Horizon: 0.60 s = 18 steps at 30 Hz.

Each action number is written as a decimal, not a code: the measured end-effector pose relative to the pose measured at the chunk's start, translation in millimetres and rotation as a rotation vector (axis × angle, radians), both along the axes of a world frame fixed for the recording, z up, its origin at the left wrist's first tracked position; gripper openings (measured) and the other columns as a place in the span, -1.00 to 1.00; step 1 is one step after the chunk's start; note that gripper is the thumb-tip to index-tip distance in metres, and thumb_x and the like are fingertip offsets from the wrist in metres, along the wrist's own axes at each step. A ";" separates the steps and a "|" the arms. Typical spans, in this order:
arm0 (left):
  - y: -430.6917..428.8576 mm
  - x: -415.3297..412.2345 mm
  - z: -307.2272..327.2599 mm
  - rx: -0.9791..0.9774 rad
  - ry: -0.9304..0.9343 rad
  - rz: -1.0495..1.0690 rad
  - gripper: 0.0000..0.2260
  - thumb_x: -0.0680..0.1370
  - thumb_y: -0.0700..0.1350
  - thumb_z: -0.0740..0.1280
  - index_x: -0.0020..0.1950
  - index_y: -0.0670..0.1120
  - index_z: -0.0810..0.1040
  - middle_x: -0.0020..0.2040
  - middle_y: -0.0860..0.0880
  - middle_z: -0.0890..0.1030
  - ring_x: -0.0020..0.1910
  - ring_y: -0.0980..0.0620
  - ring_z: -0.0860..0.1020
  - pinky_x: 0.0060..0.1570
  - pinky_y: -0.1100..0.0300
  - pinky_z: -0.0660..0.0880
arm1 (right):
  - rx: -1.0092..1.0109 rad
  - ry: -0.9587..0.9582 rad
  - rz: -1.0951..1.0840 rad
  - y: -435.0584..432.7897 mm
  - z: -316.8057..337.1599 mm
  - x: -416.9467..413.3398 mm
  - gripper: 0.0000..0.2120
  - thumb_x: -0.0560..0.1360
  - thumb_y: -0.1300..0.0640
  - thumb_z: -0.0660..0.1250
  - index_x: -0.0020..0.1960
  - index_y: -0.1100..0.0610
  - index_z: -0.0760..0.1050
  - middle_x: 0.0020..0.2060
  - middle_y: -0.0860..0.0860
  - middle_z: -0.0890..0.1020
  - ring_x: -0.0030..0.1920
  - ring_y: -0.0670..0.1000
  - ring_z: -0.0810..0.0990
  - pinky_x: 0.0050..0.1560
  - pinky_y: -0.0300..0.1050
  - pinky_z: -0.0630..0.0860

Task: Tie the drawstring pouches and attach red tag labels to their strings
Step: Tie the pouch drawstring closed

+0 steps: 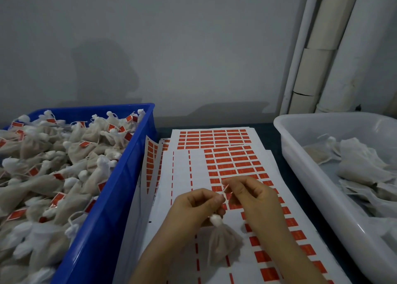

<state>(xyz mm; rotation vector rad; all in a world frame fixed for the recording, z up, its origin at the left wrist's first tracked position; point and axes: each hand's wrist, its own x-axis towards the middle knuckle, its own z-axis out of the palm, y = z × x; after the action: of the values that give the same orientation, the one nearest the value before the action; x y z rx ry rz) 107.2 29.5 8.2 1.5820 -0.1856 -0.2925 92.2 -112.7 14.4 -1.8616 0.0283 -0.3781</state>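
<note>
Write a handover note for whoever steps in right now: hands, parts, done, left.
Left hand: pinching the string above the tied pouch, which hangs below it.
Right hand: pinching a red tag at the string.
Label sheets: under both hands, partly used.
Blue bin: heaped with tagged pouches.
White tub: untied pouches waiting.
Left: finish this tag, drop in blue bin, continue from the tub.

Your left hand [194, 206] pinches tied pouch [223, 244] at its neck, pouch hanging over label sheets [227, 161]. Your right hand [250, 194] pinches red tag [225, 189]. Blue crate [120, 198] of tagged pouches left; white tub [305, 172] right.
</note>
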 end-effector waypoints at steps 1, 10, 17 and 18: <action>0.2 0.3 -0.2 0.003 0.005 0.013 -0.86 0.32 0.08 0.35 -0.29 0.07 0.67 -0.34 0.06 0.68 -0.33 0.14 0.64 -0.28 0.33 0.55 | -0.017 0.005 -0.023 -0.1 -1.6 0.7 -0.91 0.37 -0.14 0.23 -0.28 -0.21 0.46 -0.39 -0.34 0.59 -0.27 -0.21 0.60 -0.30 -0.43 0.45; 4.9 5.7 -8.0 0.200 -0.057 0.175 -0.86 0.46 -0.02 0.37 -0.29 0.04 0.63 -0.44 0.22 0.63 -0.46 0.32 0.55 -0.52 0.55 0.39 | -0.677 0.244 0.031 9.9 -43.6 11.3 -0.53 0.46 -0.10 0.25 0.34 -0.12 0.27 0.38 -0.14 0.33 0.38 -0.07 0.24 0.42 -0.02 0.12; 7.0 6.1 -8.5 0.224 -0.040 0.231 -0.88 0.46 0.01 0.37 -0.26 0.04 0.61 -0.37 0.14 0.59 -0.38 0.13 0.54 -0.53 0.53 0.38 | -0.676 0.225 -0.021 11.8 -47.7 14.5 -0.63 0.44 -0.08 0.29 0.23 -0.09 0.43 0.32 -0.14 0.42 0.34 -0.06 0.30 0.40 -0.02 0.16; 7.3 6.2 -8.1 0.225 -0.035 0.233 -0.88 0.46 0.02 0.37 -0.26 0.05 0.61 -0.37 0.14 0.60 -0.37 0.12 0.54 -0.54 0.53 0.38 | -0.674 0.235 -0.032 12.5 -48.1 14.4 -0.64 0.43 -0.08 0.30 0.22 -0.09 0.44 0.32 -0.13 0.43 0.34 -0.04 0.30 0.39 -0.01 0.18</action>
<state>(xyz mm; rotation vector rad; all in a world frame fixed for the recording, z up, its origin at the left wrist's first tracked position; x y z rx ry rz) 113.4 36.8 0.1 1.8139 0.0064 -0.1057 106.5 -100.2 -33.7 -2.5682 0.0997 -0.1963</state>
